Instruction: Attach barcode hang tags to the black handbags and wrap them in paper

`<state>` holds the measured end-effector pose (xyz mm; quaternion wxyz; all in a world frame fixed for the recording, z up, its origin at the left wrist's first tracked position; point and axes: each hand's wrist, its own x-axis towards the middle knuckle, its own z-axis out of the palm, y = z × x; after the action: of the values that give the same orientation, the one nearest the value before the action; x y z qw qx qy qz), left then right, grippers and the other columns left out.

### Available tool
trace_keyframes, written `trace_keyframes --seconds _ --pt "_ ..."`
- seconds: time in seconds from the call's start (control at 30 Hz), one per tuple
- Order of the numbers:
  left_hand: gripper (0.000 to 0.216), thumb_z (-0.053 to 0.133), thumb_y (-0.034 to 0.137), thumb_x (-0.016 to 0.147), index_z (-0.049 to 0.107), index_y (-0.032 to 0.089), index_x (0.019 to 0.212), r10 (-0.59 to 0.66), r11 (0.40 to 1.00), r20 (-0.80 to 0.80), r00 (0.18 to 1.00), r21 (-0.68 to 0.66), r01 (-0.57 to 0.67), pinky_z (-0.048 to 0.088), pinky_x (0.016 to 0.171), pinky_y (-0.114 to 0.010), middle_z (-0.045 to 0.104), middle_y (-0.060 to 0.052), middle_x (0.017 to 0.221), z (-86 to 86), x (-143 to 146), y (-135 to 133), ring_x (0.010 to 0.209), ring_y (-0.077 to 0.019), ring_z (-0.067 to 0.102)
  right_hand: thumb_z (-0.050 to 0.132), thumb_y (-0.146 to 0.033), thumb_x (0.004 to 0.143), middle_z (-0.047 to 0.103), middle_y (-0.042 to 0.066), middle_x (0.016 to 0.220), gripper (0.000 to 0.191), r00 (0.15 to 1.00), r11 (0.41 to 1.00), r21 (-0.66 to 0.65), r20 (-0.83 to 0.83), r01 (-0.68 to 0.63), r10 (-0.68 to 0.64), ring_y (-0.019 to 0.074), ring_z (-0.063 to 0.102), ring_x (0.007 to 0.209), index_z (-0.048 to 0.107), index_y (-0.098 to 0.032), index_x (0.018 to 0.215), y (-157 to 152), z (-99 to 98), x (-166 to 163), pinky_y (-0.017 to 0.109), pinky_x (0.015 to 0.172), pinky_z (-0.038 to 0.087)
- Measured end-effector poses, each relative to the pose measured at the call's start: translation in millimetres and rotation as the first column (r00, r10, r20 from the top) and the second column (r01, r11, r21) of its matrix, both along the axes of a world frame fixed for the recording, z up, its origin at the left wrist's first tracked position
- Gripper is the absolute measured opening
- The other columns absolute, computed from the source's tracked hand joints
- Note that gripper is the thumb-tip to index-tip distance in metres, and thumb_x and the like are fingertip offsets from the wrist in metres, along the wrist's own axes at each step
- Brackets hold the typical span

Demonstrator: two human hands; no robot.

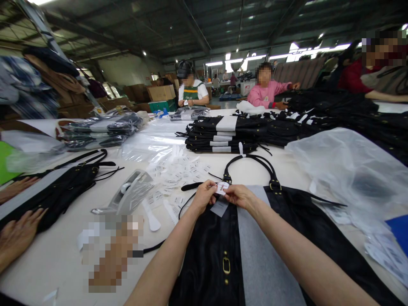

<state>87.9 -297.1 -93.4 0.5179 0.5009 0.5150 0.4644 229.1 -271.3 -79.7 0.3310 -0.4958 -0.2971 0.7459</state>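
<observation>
A black handbag [207,250] with a grey middle panel [264,246] and a brass buckle [226,265] lies flat in front of me. Above its top edge, near the base of the looped handle [251,157], I pinch a small white printed tag [222,188] between both hands. The fingers of my left hand [205,196] close on the tag's left side. My right hand [241,196] grips its right edge with thumb and finger. Just under the tag hangs a small translucent piece [219,208] against the black material. A white toothed strip [241,148] is looped on the handle.
Loose white tags [175,170] and a grey tape dispenser [130,191] lie to the left. Stacked black bags [210,134] stand behind; plastic sheeting [347,165] is at right. A co-worker's hands [22,229] rest on another black bag [70,187] at far left. Other people sit across the table.
</observation>
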Motion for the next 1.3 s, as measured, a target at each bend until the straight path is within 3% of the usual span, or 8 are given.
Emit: trace_keyframes --seconds 0.3,0.5,0.8,0.87,1.03,1.13,1.3 --pt "0.021 0.061 0.030 0.065 0.052 0.016 0.077 -0.002 0.994 0.063 0.998 -0.107 0.009 0.025 0.029 -0.014 0.054 0.004 0.060 7.5 6.2 -20.0 0.033 -0.0047 0.046 0.053 0.006 0.064 0.051 -0.003 0.049 0.021 0.978 0.981 -0.037 0.090 0.190 -0.186 0.0063 0.049 0.043 0.048 -0.015 0.062 0.5 -0.8 -14.9 0.014 0.040 0.044" --pt "0.026 0.062 0.027 0.064 0.057 0.014 0.087 0.003 0.979 0.114 0.993 -0.201 0.020 0.030 0.033 -0.014 0.059 -0.001 0.070 17.8 14.5 -32.2 0.038 -0.0048 0.050 0.056 0.002 0.065 0.052 -0.003 0.050 0.018 0.979 0.984 -0.023 0.101 0.179 -0.176 0.0054 0.048 0.041 0.049 -0.014 0.064 -1.9 2.3 -14.6 0.013 0.038 0.041" --pt "0.041 0.066 0.031 0.065 0.061 0.018 0.104 -0.057 0.955 0.221 0.974 -0.272 0.117 0.032 0.036 -0.015 0.062 -0.008 0.096 28.1 15.2 -39.9 0.047 -0.0081 0.058 0.052 -0.005 0.071 0.046 -0.005 0.042 0.012 0.992 0.994 0.002 0.070 0.108 -0.108 0.0034 0.040 0.034 0.049 -0.013 0.062 -0.8 -1.9 -13.0 0.012 0.031 0.024" --pt "0.041 0.067 0.029 0.065 0.062 0.016 0.104 -0.024 0.963 0.203 0.979 -0.257 0.077 0.033 0.038 -0.015 0.064 -0.009 0.090 29.7 17.8 -38.8 0.047 -0.0076 0.057 0.051 -0.012 0.074 0.047 -0.004 0.043 0.012 0.997 0.998 -0.004 0.045 0.056 -0.056 0.0038 0.039 0.033 0.051 -0.013 0.063 -1.2 -0.8 -12.1 0.013 0.030 0.022" --pt "0.031 0.064 0.031 0.066 0.065 0.011 0.089 0.192 0.961 0.178 0.965 -0.235 -0.147 0.029 0.035 -0.016 0.063 -0.005 0.064 20.4 19.2 -25.9 0.037 -0.0054 0.047 0.050 -0.016 0.077 0.055 0.001 0.046 0.010 0.997 0.999 0.035 0.077 0.018 -0.021 0.0064 0.044 0.034 0.057 -0.011 0.072 -9.0 3.2 -14.8 0.015 0.031 0.025" --pt "0.028 0.063 0.031 0.066 0.064 0.009 0.083 0.256 0.948 0.123 0.959 -0.226 -0.225 0.027 0.034 -0.015 0.059 -0.003 0.057 15.8 14.2 -22.3 0.038 -0.0060 0.048 0.048 -0.018 0.080 0.057 0.002 0.051 0.012 0.986 0.990 0.087 0.116 0.108 -0.118 0.0064 0.047 0.034 0.053 -0.012 0.072 -13.2 0.6 -18.2 0.015 0.031 0.027" --pt "0.028 0.063 0.032 0.067 0.062 0.009 0.083 0.258 0.929 0.034 0.966 -0.284 -0.238 0.028 0.032 -0.014 0.061 -0.006 0.071 26.4 -0.2 -42.8 0.042 -0.0073 0.052 0.044 -0.010 0.078 0.057 -0.001 0.065 0.008 0.939 0.935 0.154 0.082 0.318 -0.333 0.0059 0.055 0.043 0.048 -0.016 0.078 -13.9 -6.9 -16.3 0.014 0.035 0.035"
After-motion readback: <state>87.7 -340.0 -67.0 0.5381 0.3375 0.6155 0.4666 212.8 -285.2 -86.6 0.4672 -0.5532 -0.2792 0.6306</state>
